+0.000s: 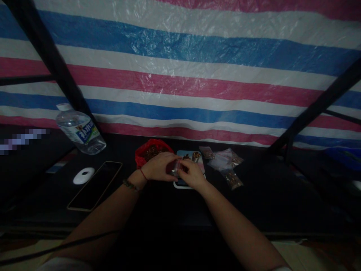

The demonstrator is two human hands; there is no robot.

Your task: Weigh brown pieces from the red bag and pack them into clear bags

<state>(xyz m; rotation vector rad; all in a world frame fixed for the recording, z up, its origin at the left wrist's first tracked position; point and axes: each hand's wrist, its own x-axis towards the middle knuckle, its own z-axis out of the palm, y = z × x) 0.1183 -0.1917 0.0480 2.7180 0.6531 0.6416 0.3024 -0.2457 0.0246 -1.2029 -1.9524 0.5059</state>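
Observation:
Between the fingertips of both hands is a small clear plastic bag. My left hand is closed on its left side, and my right hand pinches its right side. Under the hands lies a small flat device with a white edge, which looks like a kitchen scale; brown dried pieces rest on its far part. Just beyond my left hand stands an open red plastic bag with brown pieces inside. Fingers partly hide the small bag, so its contents cannot be made out.
Several small clear bags with brown pieces lie right of the hands. On the left are a phone, a white oval object and a large clear bottle. Black metal posts and a striped plastic sheet border the dark tabletop.

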